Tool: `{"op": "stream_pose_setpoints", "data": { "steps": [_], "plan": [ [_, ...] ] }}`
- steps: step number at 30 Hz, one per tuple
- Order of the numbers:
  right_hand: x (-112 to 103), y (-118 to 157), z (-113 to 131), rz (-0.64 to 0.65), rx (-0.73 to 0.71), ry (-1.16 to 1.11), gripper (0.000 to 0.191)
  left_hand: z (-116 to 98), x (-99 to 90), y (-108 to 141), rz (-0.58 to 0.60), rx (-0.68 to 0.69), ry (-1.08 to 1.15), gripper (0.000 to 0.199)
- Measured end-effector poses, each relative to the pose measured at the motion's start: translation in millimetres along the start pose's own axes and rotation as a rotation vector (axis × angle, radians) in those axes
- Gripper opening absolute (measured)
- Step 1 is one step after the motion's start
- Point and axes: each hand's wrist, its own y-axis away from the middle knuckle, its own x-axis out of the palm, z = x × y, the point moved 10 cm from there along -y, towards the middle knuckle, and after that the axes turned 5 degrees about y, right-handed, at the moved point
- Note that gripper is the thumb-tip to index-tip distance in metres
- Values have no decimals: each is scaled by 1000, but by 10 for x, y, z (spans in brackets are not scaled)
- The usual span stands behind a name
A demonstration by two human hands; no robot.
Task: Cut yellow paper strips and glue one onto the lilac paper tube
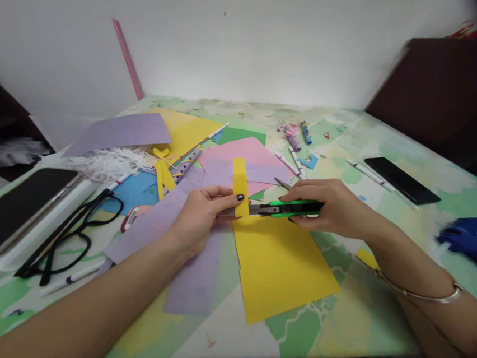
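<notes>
Over the middle of the table, my left hand pinches an upright yellow paper strip between thumb and fingers. My right hand is closed round a green and black utility knife. Its blade points left and meets the lower end of the strip; the exact contact is hard to make out. Just below lies a larger yellow paper sheet. Purple paper sits under and beside my left hand. A pointed metal tip shows by my right fingers, the rest of it hidden.
Black glasses and a dark tablet-like device are at left, near white string. Beyond my hands is pink paper. Several markers lie about. A black phone and a blue object are at right.
</notes>
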Motion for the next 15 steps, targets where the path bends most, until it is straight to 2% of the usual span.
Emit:
{"op": "stream_pose_setpoints", "data": {
  "steps": [6, 15],
  "plan": [
    [-7, 11, -21, 6, 15, -33, 24, -3, -14, 4, -39, 5, 21, 17],
    [-64, 30, -24, 11, 3, -34, 25, 20, -4, 8, -37, 3, 59, 16]
  ]
}}
